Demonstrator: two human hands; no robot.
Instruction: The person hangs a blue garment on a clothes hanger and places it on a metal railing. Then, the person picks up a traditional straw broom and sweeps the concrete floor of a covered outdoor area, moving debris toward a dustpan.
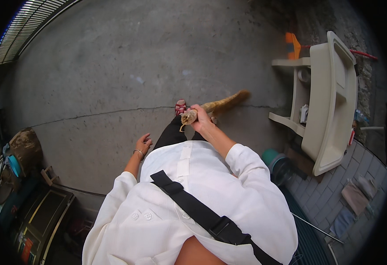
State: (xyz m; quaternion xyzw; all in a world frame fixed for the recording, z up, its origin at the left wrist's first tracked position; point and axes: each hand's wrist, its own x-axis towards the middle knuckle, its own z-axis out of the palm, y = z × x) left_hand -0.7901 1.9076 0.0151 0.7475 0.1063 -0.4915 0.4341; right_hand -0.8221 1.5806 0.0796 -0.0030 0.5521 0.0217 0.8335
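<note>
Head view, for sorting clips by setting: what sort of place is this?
Probably a household utility area or yard: cracked concrete floor, what looks like a pale laundry sink, and cloths against pale tiles.

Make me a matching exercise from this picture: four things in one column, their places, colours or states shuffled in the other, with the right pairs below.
Things:
1. right hand
2. left hand
3. strap
4. basin stand

Descriptions:
A. cream, off to the person's right
B. closed around a yellowish-brown broom
C. black, slanting across the white shirt
D. holding nothing, bracelet at its wrist

Pairs: 1-B, 2-D, 3-C, 4-A
</note>
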